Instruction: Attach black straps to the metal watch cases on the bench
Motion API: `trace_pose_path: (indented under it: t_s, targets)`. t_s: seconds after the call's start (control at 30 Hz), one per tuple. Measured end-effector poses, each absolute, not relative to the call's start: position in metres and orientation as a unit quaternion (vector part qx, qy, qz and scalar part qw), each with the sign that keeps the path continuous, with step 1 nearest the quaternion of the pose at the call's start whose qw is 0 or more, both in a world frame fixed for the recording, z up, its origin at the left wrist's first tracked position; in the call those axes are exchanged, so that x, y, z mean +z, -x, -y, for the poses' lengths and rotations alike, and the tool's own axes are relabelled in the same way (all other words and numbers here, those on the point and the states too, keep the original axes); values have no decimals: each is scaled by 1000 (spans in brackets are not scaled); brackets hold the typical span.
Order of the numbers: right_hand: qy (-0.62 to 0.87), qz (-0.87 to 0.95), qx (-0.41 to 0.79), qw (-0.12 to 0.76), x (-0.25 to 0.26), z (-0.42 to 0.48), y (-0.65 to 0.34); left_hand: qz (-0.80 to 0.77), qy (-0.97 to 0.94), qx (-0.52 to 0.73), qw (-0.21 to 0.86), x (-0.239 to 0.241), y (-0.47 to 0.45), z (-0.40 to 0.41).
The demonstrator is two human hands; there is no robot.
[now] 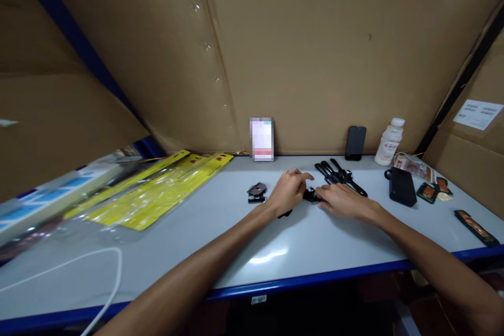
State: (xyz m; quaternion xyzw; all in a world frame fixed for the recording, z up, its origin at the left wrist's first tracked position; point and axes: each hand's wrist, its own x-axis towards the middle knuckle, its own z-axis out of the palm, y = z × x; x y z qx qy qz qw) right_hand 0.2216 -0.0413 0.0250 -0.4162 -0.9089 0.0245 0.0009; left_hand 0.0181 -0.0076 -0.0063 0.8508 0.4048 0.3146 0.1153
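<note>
1. Nearest, at the front left, a white cable (118, 260) bends over the blue edge of the tabletop (169, 262).
2. Past it, near the middle, a black tool (310, 195) lies low between the two hands.
3. The left hand (289, 192) arches over the tool's left part, one finger stretched out; whether its fingers grip cannot be told.
4. The right hand (342, 200) has its fingers bent and grasping the tool from the right.
5. Left of the hands sit small black parts (257, 189); farther left lie yellow-backed clear packages (157, 191).
6. To the right rests a black box-shaped device (402, 187).
7. Just beyond the right hand, several black handled tools (334, 170) lie side by side.
8. Farthest, a lit screen (262, 139), a dark phone (356, 143) and a white-capped bottle (389, 143) stand by the cardboard wall (307, 63).
</note>
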Motion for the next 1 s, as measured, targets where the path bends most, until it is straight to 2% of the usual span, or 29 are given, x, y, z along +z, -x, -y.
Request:
trace_pose_path:
  t_s: [0.27, 0.53, 0.77, 1.0]
  targets:
    - [412, 911, 31, -7, 29, 43, -220, -339, -876, 308, 155, -4, -20, 12]
    - [415, 909, 24, -17, 28, 44, -219, -359, -865, 313, 158, -4, -18, 7]
    - [461, 885, 11, -65, 37, 38, -229, -333, -932, 141, 7, -2, -1, -1]
    - [460, 885, 11, -67, 38, 34, -235, -316, -944, 58, -80, 1, -1, 3]
